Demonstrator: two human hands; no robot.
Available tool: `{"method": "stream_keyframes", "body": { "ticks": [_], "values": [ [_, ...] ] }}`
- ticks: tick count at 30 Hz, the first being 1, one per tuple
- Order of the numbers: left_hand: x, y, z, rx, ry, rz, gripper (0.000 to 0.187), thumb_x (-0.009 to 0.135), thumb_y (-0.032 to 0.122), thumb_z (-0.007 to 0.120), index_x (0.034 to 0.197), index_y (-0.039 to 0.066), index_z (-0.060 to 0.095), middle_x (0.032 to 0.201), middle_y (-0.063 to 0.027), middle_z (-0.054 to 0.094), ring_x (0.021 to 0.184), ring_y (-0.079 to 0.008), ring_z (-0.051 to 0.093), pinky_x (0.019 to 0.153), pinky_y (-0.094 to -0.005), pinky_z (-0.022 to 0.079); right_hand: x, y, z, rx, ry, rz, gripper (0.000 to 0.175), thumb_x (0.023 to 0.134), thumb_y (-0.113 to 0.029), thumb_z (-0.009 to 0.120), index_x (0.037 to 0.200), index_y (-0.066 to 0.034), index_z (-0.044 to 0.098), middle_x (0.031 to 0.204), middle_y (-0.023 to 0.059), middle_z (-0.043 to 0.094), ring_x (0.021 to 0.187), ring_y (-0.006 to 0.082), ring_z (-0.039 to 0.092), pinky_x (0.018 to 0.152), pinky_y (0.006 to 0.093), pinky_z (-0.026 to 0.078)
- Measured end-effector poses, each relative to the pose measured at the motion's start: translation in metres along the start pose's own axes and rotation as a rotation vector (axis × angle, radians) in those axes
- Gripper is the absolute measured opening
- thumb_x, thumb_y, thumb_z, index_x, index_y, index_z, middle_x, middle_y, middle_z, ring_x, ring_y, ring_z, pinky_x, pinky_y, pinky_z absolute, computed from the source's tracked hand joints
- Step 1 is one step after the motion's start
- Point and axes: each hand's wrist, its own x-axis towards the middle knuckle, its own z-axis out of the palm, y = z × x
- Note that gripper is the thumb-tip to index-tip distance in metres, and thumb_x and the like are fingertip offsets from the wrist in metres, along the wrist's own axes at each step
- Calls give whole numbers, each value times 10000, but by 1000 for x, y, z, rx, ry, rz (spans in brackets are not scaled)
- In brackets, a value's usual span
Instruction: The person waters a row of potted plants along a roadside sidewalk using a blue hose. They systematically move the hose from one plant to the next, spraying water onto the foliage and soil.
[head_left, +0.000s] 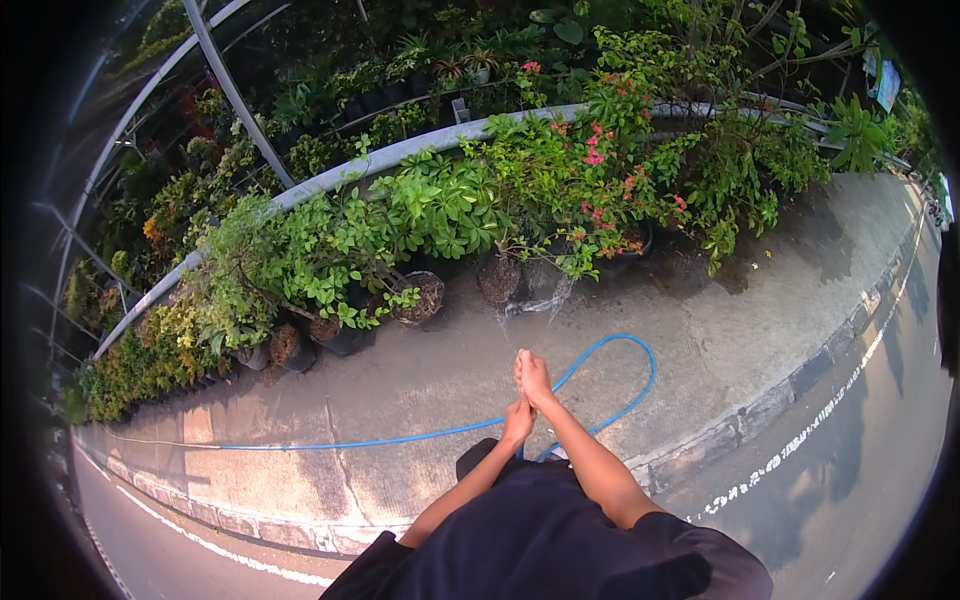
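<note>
A blue garden hose (651, 367) is held out before me, its end hidden inside my grip. My right hand (533, 377) closes around the hose end. Just below it, touching, my left hand (518, 420) grips the same hose. Thin streams of water (556, 298) leave the upper hand and spread towards the potted plants. One stream falls near a dark soil-filled pot (499, 279) and a shrub with pink flowers (595, 154). From my hands the hose drops, loops on the pavement to the right and runs off left.
A row of shrubs stands along a grey metal rail (457, 135), including a potted plant (420, 298) with large leaves. Concrete pavement (420, 382) lies between the pots and a stone kerb (697, 450). Beyond the kerb is an asphalt road (825, 495) with a white line.
</note>
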Motion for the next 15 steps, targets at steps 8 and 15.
{"method": "stream_keyframes", "body": {
  "ticks": [8,15],
  "values": [
    [-5,1,-57,-48,4,-16,582,959,536,256,675,71,461,531,6,410,420,-87,381,357,-248,279,-8,14,61,15,-28,11,342,917,-261,408,602,-132,373,514,-51,338,414,52,283,378,237,219],
    [-21,1,-147,-147,-71,-114,530,971,500,278,671,96,443,506,26,384,387,-71,332,344,-247,254,-18,58,138,51,16,25,334,921,-273,398,619,-134,370,516,-57,317,414,43,269,373,227,195]
  ]
}}
